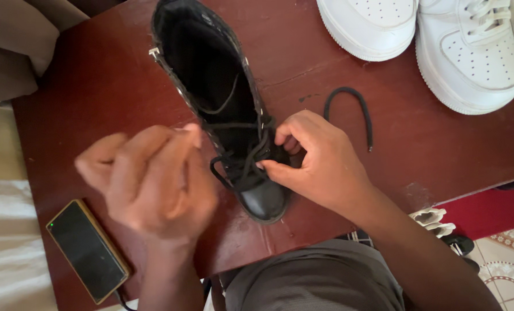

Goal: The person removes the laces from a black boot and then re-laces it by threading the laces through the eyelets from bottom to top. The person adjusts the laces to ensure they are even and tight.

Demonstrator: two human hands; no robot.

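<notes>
Two hands work over the dark red table [418, 144], which I read as a steady bench for lacing. On it the black boot [222, 98] lies with its toe toward me and its mouth away, so the eyelets face up. My right hand [320, 164] pinches the black lace [242, 164] at the lower eyelets, fingers closed on it. My left hand [153, 181] hovers blurred just left of the boot; I cannot tell what it grips. Smaller things sit apart: white sneakers [470, 57], a phone [87, 250].

Soft even daylight, left hand [153, 181] motion-blurred, rest sharp
</notes>
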